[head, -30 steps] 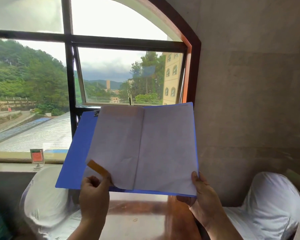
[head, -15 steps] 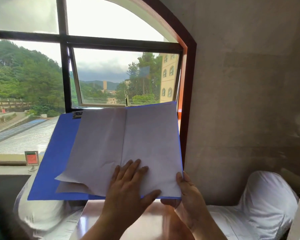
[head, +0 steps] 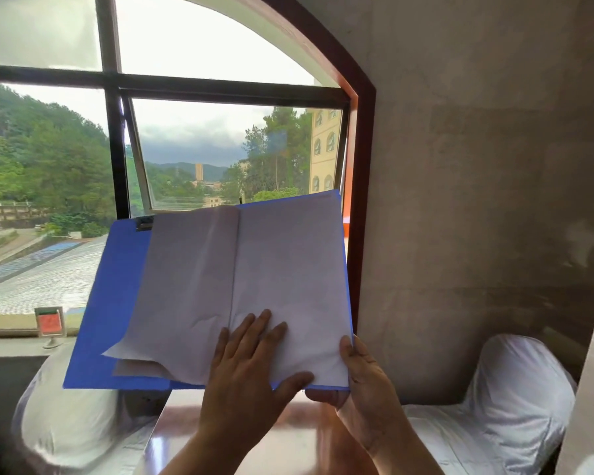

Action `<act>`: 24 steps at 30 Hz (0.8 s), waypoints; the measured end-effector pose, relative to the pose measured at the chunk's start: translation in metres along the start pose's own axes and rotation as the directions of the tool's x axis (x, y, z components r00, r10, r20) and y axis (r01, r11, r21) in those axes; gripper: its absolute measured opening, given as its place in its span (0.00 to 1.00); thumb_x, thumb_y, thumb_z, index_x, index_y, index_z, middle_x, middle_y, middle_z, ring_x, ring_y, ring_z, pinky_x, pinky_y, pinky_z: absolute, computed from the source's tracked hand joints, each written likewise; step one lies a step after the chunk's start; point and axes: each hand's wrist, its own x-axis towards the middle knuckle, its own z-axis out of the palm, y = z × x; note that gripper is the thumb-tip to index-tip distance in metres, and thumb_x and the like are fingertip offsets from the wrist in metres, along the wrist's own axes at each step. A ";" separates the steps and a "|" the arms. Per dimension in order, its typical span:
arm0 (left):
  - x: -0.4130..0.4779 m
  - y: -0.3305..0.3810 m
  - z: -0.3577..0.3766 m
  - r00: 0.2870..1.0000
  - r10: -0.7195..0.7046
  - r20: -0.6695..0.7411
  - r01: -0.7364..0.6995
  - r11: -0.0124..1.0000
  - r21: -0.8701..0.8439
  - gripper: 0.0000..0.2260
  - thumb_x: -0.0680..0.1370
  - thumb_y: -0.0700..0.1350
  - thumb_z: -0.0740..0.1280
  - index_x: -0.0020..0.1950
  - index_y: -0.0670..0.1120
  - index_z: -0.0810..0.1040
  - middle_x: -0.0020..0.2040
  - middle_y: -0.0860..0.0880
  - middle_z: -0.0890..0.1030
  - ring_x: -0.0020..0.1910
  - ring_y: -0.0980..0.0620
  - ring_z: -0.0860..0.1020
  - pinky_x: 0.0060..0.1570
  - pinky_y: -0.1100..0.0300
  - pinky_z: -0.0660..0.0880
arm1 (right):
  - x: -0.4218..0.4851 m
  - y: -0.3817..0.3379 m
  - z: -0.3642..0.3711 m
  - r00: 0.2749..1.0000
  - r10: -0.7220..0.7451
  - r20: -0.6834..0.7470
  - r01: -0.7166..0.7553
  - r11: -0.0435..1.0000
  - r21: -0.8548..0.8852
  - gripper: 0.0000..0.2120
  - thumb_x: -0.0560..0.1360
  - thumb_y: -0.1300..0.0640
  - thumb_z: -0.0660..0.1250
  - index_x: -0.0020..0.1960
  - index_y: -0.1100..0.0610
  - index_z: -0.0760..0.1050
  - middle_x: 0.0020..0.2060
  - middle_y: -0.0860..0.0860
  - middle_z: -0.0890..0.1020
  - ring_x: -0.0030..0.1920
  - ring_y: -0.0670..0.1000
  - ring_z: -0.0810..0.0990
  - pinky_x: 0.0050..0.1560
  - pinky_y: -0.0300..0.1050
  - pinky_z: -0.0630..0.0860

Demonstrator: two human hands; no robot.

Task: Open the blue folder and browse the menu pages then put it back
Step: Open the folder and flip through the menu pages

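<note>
I hold the blue folder (head: pixel 117 303) open and raised in front of the window (head: pixel 199 156), above the glossy brown counter (head: pixel 282 437). My right hand (head: pixel 367 382) pinches its near right corner, thumb on the page, fingers underneath out of sight. My left hand (head: pixel 247 368) lies flat with fingers spread on the right-hand menu pages (head: pixel 288 269), gripping nothing. The left-hand sheets curl loose over the blue cover. A small red sign (head: pixel 49 322) stands on the sill at far left.
</note>
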 end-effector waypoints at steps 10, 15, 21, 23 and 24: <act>0.011 -0.011 -0.003 0.970 -0.057 -0.236 0.050 0.998 -0.032 0.13 0.79 0.55 0.66 0.38 0.50 0.79 0.38 0.52 0.82 0.40 0.44 0.79 0.43 0.49 0.74 | 0.000 0.000 -0.003 0.997 -0.066 0.025 0.068 0.996 -0.053 0.23 0.76 0.46 0.73 0.65 0.60 0.80 0.49 0.62 0.89 0.42 0.64 0.89 0.30 0.57 0.86; 0.007 -0.030 -0.009 0.761 -0.641 -0.098 0.476 0.654 -0.588 0.16 0.80 0.62 0.62 0.43 0.51 0.78 0.35 0.56 0.82 0.35 0.57 0.78 0.33 0.54 0.71 | 0.001 -0.008 -0.016 0.996 -0.073 0.044 0.073 0.997 -0.004 0.18 0.80 0.49 0.68 0.65 0.57 0.83 0.56 0.67 0.87 0.47 0.69 0.88 0.30 0.58 0.87; 0.000 -0.046 -0.009 0.569 -0.797 0.203 0.531 0.168 -0.830 0.18 0.81 0.60 0.67 0.52 0.44 0.78 0.36 0.39 0.82 0.27 0.45 0.76 0.26 0.53 0.74 | 0.005 -0.015 -0.022 0.995 -0.101 0.012 0.101 0.995 -0.002 0.20 0.80 0.48 0.67 0.68 0.55 0.80 0.58 0.68 0.86 0.51 0.70 0.87 0.36 0.61 0.87; -0.005 -0.048 -0.008 0.618 -0.772 0.153 0.559 0.293 -0.776 0.14 0.77 0.61 0.72 0.50 0.51 0.79 0.38 0.46 0.85 0.29 0.46 0.79 0.28 0.51 0.77 | 0.006 -0.016 -0.023 0.995 -0.103 0.010 0.103 0.995 -0.004 0.20 0.79 0.47 0.69 0.67 0.54 0.81 0.58 0.67 0.86 0.53 0.70 0.87 0.38 0.64 0.88; -0.006 -0.050 -0.007 0.627 -0.768 0.129 0.563 0.332 -0.757 0.12 0.77 0.59 0.73 0.50 0.51 0.81 0.39 0.48 0.86 0.32 0.45 0.80 0.33 0.49 0.78 | 0.007 -0.016 -0.023 0.994 -0.105 0.006 0.105 0.994 -0.005 0.20 0.79 0.47 0.69 0.67 0.53 0.81 0.58 0.67 0.86 0.53 0.70 0.87 0.38 0.64 0.88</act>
